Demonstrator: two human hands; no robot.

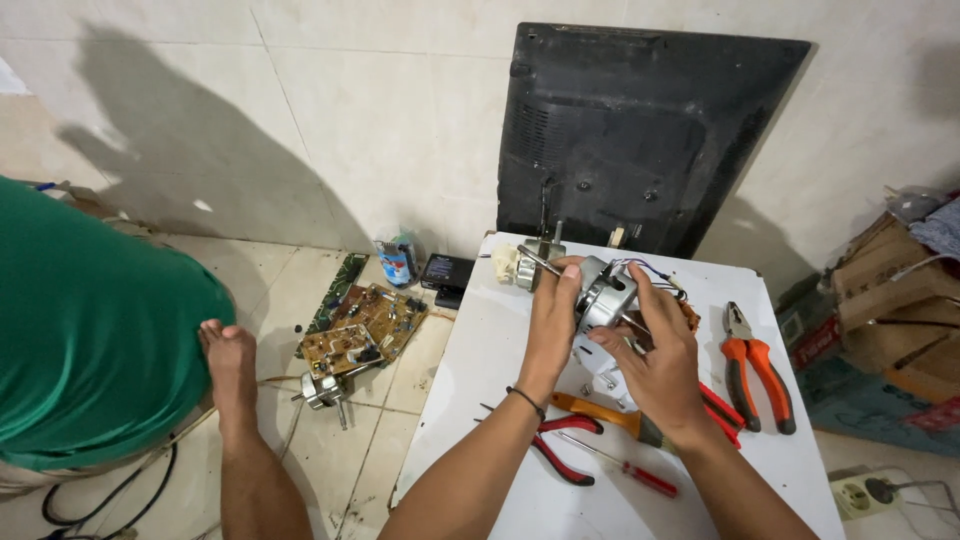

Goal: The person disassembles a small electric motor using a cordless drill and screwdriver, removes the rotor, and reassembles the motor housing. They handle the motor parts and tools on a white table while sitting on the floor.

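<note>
Two hands on one small electric motor, risks itemised:

- Left hand (pixel 553 318): fingers curled over the left side and top of the fan motor (pixel 603 297), pinching its metal housing; the motor is held in the air above the far part of the white table (pixel 480 370), not resting on it. Judged risk: the smooth, rounded housing could slip and drop onto the tools below.
- Right hand (pixel 655 352): fingers closed against the motor's right side, thumb pressing near the thin wires (pixel 650 270). Judged risk: a twist of the housing could strain or snap the wires at their joints.
- Protruding shaft (pixel 538 262): points up and left past the left fingertips. Judged risk: it could knock the small white part (pixel 505 262) at the table's far edge.
- Orange-handled pliers (pixel 752 368): lie right of the hands, apart from them.
- Red-handled pliers (pixel 562 448), orange-handled tool (pixel 600 412) and red screwdriver (pixel 630 472): lie beneath the forearms. Judged risk: a lowered wrist could sweep one off the near edge.
- Black monitor (pixel 640 130): leans against the tiled wall behind the table. Judged risk: a jolt to the table could tip it.
- Circuit boards (pixel 365 325) and a second motor (pixel 325 390): on the floor, beside another person's bare foot (pixel 228 365). Judged risk: treading on them.
</note>
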